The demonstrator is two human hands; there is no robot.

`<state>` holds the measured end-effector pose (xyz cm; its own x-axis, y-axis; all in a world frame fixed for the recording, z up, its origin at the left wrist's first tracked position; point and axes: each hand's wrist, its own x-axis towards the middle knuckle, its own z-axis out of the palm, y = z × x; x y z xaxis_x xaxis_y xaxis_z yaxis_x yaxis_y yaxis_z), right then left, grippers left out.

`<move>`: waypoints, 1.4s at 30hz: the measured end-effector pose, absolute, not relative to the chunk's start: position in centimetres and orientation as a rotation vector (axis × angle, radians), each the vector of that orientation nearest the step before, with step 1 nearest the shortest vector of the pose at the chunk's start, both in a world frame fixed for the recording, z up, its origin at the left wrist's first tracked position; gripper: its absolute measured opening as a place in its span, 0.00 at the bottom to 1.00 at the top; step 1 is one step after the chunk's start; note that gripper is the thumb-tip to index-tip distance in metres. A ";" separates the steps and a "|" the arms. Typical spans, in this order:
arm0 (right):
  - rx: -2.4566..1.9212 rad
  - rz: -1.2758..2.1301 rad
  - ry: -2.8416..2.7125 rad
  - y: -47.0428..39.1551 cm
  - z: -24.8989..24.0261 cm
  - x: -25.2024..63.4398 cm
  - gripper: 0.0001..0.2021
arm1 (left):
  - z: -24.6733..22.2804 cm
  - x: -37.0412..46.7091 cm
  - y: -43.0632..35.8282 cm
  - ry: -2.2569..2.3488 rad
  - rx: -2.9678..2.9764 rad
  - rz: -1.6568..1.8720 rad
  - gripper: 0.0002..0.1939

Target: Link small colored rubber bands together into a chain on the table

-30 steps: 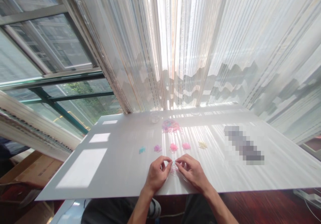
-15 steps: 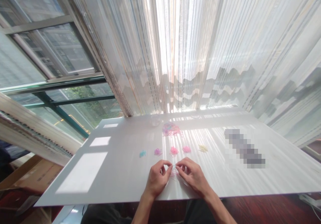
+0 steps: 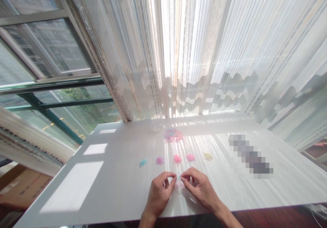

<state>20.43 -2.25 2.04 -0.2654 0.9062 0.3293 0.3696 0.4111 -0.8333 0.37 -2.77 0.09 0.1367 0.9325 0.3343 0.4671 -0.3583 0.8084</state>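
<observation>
Five piles (image 3: 177,159) form a row just below mid-frame, well inside the edges of the table (image 3: 120,183), which spreads wide to lower left and lower right. At lower centre, near the front edge, the left hand (image 3: 161,191) and right hand (image 3: 198,186) arch inward, thumbs and forefingers pinching a pale blue strand (image 3: 178,177) over a pink heap (image 3: 180,186).

Bright backlight thru curtain (image 3: 176,51) — sun stripes on tbl (image 3: 122,183) — edges stretched.
</observation>
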 end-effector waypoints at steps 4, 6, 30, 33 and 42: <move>-0.963 0.793 -1.999 -0.6 3.9 20.8 0.06 | 0.3 0.4 -3.0 1.331 1.884 1.219 0.07; -0.866 0.790 -2.088 0.7 5.0 20.8 0.05 | 0.5 0.5 -3.1 1.336 1.858 1.268 0.07; -0.684 0.526 -2.285 4.7 4.1 20.3 0.08 | 3.2 -8.7 -0.1 1.642 1.998 1.371 0.11; -0.670 0.532 -2.319 4.5 4.0 20.2 0.08 | 2.6 -10.2 0.7 1.712 2.048 1.363 0.12; -0.668 0.541 -2.359 4.3 4.2 20.2 0.10 | 1.0 -10.9 0.7 1.958 2.123 1.257 0.14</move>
